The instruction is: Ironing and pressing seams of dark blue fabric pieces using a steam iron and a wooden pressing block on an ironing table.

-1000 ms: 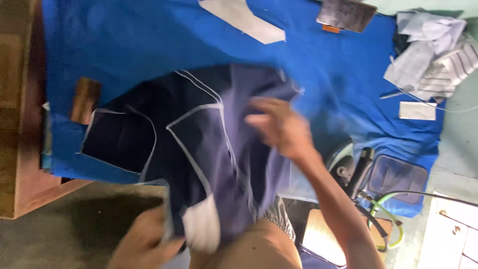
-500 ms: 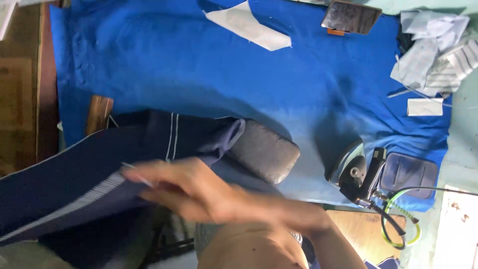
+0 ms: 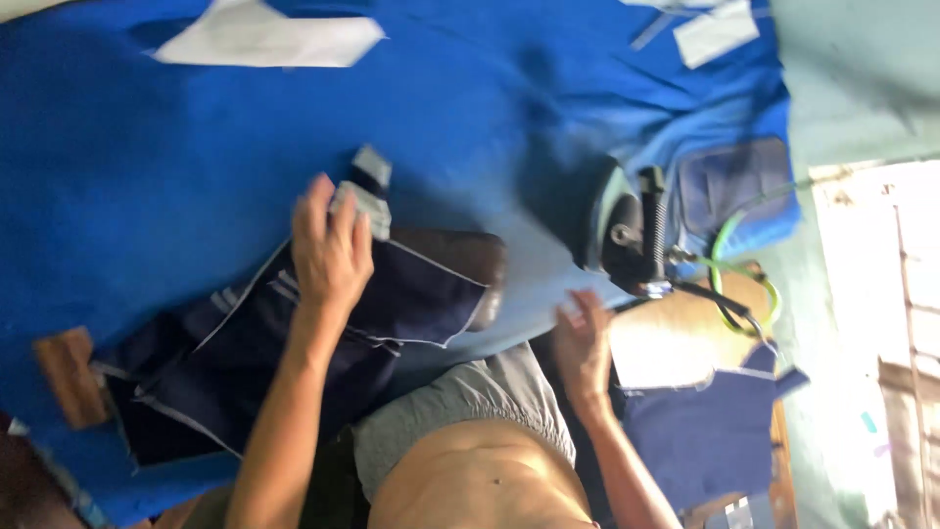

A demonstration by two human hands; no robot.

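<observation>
A dark navy garment with pale stitched seams lies bunched on the blue cloth-covered table, partly draped over a dark padded block. My left hand presses down on the garment's upper edge, fingers closed around a small grey-white flap of it. Over to the right, my right hand rests with fingers apart on the table's near edge, just below a black iron, holding nothing. My bare torso and grey shorts fill the bottom middle.
A green hose and black cable run from the iron. A brown wooden block sits at the garment's left end. White fabric pieces lie at the far side. A blue cloth piece hangs at lower right.
The view has swung right and closer. The garment has been pulled in over the padded block, my left hand now lies on it, and my right hand has moved to the table edge by the iron.
</observation>
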